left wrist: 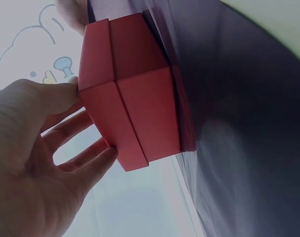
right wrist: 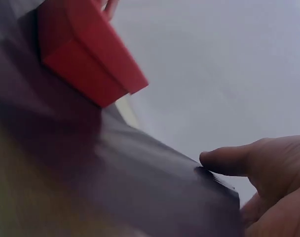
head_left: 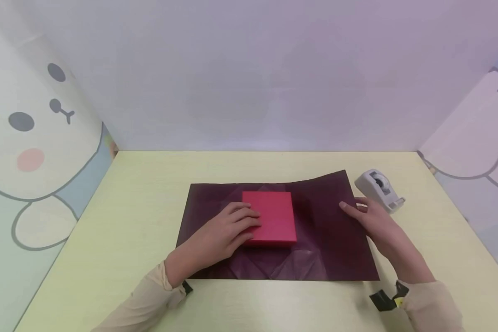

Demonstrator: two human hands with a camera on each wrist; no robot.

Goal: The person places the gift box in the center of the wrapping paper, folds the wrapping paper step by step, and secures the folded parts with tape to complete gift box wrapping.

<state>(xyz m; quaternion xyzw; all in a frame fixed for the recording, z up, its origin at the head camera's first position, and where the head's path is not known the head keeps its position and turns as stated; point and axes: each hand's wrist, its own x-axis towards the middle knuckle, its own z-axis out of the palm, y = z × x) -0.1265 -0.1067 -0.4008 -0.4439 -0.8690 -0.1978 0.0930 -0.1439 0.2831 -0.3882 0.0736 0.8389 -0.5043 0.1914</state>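
A red lidded box (head_left: 271,216) sits on a sheet of dark purple wrapping paper (head_left: 328,240), left of the sheet's middle. My left hand (head_left: 224,233) rests on the box's top at its left side, fingers spread over the lid. In the left wrist view, the thumb and a fingertip of this hand (left wrist: 46,148) touch the edge of the lid (left wrist: 98,74). My right hand (head_left: 373,216) pinches the paper's right edge, thumb over the sheet and the other fingers partly hidden behind it. This side of the paper is lifted, and its far right corner rises.
A white tape dispenser (head_left: 379,189) stands just beyond my right hand, past the paper's right edge. The pale yellow table (head_left: 149,170) ends at a plain white wall (head_left: 269,92) at the back. Side panels with cartoon animals (head_left: 37,133) flank it.
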